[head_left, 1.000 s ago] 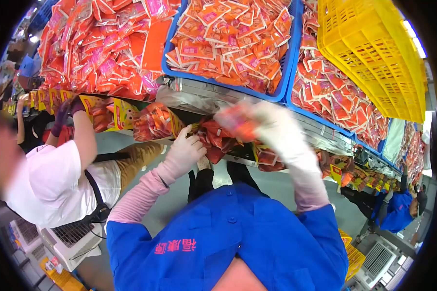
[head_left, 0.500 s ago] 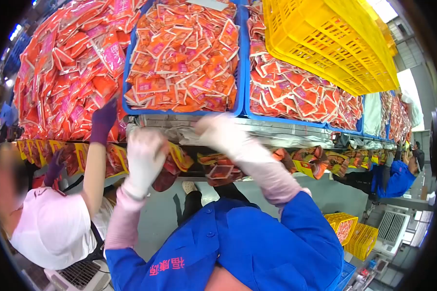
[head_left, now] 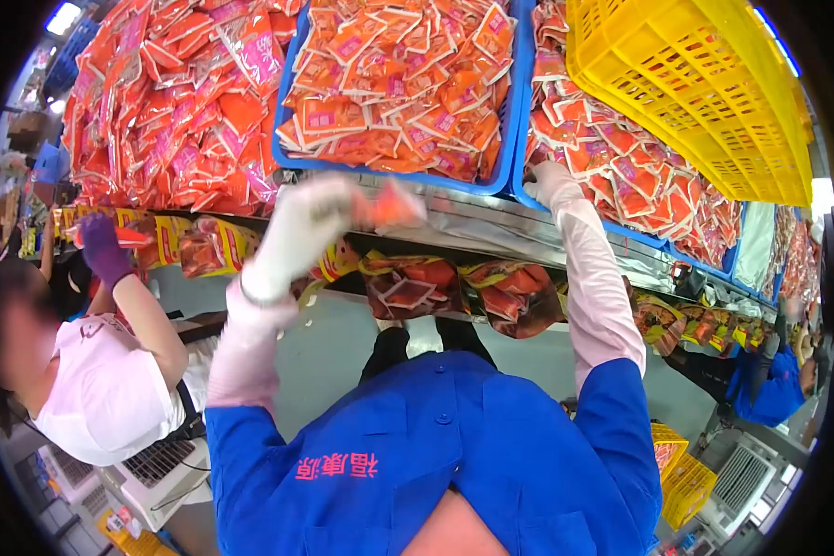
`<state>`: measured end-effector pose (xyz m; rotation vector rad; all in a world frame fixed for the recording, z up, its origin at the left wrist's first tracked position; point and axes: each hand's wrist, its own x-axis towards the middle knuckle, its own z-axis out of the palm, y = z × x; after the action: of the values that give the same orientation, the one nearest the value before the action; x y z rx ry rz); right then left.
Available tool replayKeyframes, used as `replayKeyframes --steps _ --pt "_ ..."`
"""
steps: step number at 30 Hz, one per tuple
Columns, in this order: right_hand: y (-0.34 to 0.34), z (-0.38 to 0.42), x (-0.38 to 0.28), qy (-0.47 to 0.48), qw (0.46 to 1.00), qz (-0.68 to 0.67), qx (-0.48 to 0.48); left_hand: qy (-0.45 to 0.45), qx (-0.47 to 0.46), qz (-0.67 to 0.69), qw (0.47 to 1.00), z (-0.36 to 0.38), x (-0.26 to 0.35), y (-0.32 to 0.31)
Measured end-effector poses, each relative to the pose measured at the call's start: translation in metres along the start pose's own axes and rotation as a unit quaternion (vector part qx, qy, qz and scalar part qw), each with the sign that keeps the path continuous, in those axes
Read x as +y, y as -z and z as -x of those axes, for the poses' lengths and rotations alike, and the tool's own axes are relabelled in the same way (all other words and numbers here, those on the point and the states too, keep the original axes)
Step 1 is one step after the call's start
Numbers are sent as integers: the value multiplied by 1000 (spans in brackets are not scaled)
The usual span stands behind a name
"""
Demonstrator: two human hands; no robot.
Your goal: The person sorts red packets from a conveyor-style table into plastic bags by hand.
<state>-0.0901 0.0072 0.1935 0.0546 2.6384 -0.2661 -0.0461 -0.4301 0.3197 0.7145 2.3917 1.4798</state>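
My left hand, in a white glove, is closed on an orange-and-white packet, blurred by motion, over the near edge of the middle blue crate. That crate is heaped with flat orange packets. My right hand, also gloved in white, reaches over the near left corner of the right blue crate. Its fingers are curled among the packets; what they grip is hidden. Below my hands, open yellow-edged bags with red packets inside stand in a row.
Yellow crates overhang the right blue crate. Larger red packs are heaped at left. A co-worker's purple-gloved hand holds a red item at the bag row on the left. Another person in blue works at far right.
My left hand now holds a packet. My right hand has moved right, to the right crate. The bags have shifted along the row, and the co-worker's raised purple hand has left the red heap.
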Motion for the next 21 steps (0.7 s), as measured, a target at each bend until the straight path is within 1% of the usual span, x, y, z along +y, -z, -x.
replayKeyframes --steps 2,4,5,6,7,8,10,11,12,13,14,15,16,18,19,20,21 --pt "13 9 -7 -4 1000 20 7 -76 -79 -15 994 49 2 -26" --pt "49 45 -30 -75 993 -89 11 -90 -146 -199 965 87 -31 -60" --pt "57 60 -34 -18 967 -254 21 -88 -138 -198 966 90 -48 -76" --pt "59 83 -40 36 909 -414 22 -53 -126 -313 940 99 -60 -92" --pt "65 117 -82 96 885 -455 4 -17 -119 -423 898 109 -64 -99" --pt "70 141 -140 160 855 -493 -8 -14 -117 -423 898 110 -58 -94" --pt "59 156 -213 240 906 -333 -105 -50 -38 -374 926 109 -35 -76" --pt "35 149 -243 267 915 -258 -159 -66 -27 -409 910 115 -34 -68" --pt "-8 130 -265 320 925 -106 -177 -69 -23 -411 909 124 -46 -62" --pt "-37 116 -294 270 933 23 -236 -81 -76 -447 888 133 -65 -60" --pt "-93 95 -305 285 930 75 -218 -91 -127 -482 862 138 -77 -60" --pt "-140 68 -311 281 931 20 -231 -87 -106 -458 878 136 -81 -60" --pt "-171 44 -318 276 929 -35 -242 -95 -102 -463 876 135 -83 -61" --pt "-202 23 -337 279 929 -15 -243 -138 -62 -398 905 133 -82 -69" --pt "-213 15 -342 281 926 5 -251 -131 -57 -400 905 129 -78 -68" --pt "-221 12 -337 275 924 21 -263 -103 -95 -425 894 126 -72 -61" --pt "-221 8 -322 266 923 36 -275 -98 -78 -373 919 118 -59 -52"
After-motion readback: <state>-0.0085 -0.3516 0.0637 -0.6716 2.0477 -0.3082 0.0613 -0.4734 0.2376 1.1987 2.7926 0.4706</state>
